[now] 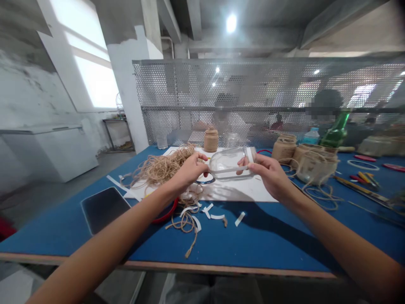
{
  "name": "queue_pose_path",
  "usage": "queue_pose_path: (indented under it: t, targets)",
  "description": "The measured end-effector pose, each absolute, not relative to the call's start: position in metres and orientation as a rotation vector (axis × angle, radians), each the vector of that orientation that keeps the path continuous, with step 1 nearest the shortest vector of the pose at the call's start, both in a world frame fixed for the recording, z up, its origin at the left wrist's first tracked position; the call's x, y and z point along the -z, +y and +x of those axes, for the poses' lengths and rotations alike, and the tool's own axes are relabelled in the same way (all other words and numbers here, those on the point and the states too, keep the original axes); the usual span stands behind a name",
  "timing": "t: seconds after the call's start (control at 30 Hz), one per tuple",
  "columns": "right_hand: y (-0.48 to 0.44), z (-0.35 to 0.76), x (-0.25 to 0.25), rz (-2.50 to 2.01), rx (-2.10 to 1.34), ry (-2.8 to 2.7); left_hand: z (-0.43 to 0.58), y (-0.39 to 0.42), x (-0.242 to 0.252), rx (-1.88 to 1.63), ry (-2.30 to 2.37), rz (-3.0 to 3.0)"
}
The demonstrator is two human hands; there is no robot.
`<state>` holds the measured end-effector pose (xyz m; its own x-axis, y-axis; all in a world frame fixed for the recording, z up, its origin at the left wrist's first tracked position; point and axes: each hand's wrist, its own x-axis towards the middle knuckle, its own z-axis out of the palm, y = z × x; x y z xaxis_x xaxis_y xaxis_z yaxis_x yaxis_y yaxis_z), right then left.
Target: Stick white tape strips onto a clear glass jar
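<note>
A clear glass jar [225, 158] lies on its side in the air between my hands, its mouth end to the right. My right hand [271, 172] grips that end, thumb in front and fingertips showing through the glass. White tape [251, 155] is at the neck, and a pale strip [236, 169] runs lengthwise along the near side. At the base end, the fingers of my left hand [193, 168] are closed against the glass; whether they also pinch the strip I cannot tell. Below the hands is a white sheet [221, 192].
Loose jute twine [164, 166] is heaped left of centre, beside a dark tablet [106, 207]. White tape scraps [207, 210] lie in front. A twine-wrapped jar [211, 140] stands behind; more jars [284, 148], a green bottle [336, 131] and pens are at right. A perforated metal screen [190, 90] backs the table.
</note>
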<state>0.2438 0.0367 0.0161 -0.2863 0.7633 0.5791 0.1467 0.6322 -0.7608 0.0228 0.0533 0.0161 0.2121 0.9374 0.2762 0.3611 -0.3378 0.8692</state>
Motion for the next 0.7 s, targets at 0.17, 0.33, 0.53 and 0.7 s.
queue_pose_path:
  t: [0.17, 0.33, 0.53, 0.7]
  targets:
    - [0.037, 0.242, -0.014, -0.713, -0.736, -1.743, 0.022, 0.056, -0.015, -1.133, 1.131, 1.740]
    - [0.037, 0.240, -0.013, -0.695, -0.740, -1.730, 0.020, 0.061, -0.013, -1.154, 1.093, 1.664]
    - [0.040, 0.239, -0.010, -0.695, -0.760, -1.725, 0.019, 0.065, -0.010, -1.129, 1.084, 1.547]
    - [0.039, 0.239, -0.016, -0.679, -0.803, -1.688, 0.020, 0.069, -0.005, -1.148, 1.060, 1.517]
